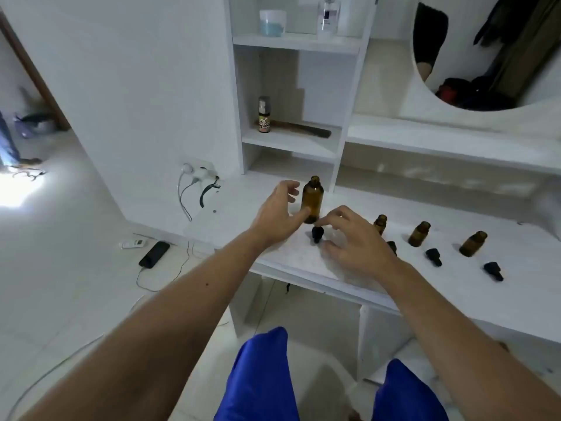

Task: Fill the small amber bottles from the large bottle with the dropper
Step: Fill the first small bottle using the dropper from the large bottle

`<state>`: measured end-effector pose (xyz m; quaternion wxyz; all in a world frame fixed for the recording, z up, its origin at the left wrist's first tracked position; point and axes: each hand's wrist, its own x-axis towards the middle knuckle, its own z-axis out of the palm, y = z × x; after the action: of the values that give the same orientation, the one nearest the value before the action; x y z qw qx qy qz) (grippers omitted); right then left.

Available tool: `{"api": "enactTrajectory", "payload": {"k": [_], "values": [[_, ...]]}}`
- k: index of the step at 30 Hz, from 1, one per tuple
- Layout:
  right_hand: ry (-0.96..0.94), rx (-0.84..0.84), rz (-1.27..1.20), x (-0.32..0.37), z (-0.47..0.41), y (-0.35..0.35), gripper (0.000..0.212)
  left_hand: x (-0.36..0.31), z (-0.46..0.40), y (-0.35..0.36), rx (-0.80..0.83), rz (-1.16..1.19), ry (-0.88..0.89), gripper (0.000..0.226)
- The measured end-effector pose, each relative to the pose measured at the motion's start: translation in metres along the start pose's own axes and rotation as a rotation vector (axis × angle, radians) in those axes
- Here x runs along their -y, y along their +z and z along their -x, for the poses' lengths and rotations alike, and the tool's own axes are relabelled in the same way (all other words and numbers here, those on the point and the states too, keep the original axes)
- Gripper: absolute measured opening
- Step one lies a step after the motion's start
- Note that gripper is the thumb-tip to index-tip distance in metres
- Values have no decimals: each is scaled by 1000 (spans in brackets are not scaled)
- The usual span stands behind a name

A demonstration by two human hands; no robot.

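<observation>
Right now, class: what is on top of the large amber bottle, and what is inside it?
Nothing sits on the large amber bottle: its neck is open, with no cap. A black dropper cap lies on the counter before it. The dark glass hides any liquid inside.

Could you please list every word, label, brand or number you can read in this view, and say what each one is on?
None can be read with confidence.
Spray can on the middle shelf: colourful label, print too blurred to read.
Clear bottle on the top shelf: small dark label, too small to read.
Large amber bottle and small amber bottles: no labels visible.
</observation>
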<state>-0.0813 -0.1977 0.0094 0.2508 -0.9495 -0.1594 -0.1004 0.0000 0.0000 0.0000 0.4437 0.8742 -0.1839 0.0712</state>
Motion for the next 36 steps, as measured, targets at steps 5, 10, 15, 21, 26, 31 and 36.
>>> {"api": "enactTrajectory", "payload": {"k": [5, 10, 15, 21, 26, 31, 36], "values": [[-72, 68, 35, -2, -3, 7, 20, 7, -5, 12, 29, 122, -67, 63], [-125, -109, -45, -6, -7, -3, 14, 12, -9, 17, 27, 143, -58, 57], [-74, -366, -245, 6, -17, -44, 16, 18, -10, 19, 30, 105, -29, 53], [-4, -487, -599, 31, -38, -85, 17, 19, -10, 18, 37, 85, -17, 54], [8, -439, -629, 33, -46, -82, 16, 19, -10, 17, 39, 57, -5, 50], [24, -440, -646, 26, -52, -78, 19, 18, -10, 16, 45, 52, 0, 51], [75, -405, -545, 30, -73, -84, 13, 18, -12, 17, 42, 52, 4, 50]]}}
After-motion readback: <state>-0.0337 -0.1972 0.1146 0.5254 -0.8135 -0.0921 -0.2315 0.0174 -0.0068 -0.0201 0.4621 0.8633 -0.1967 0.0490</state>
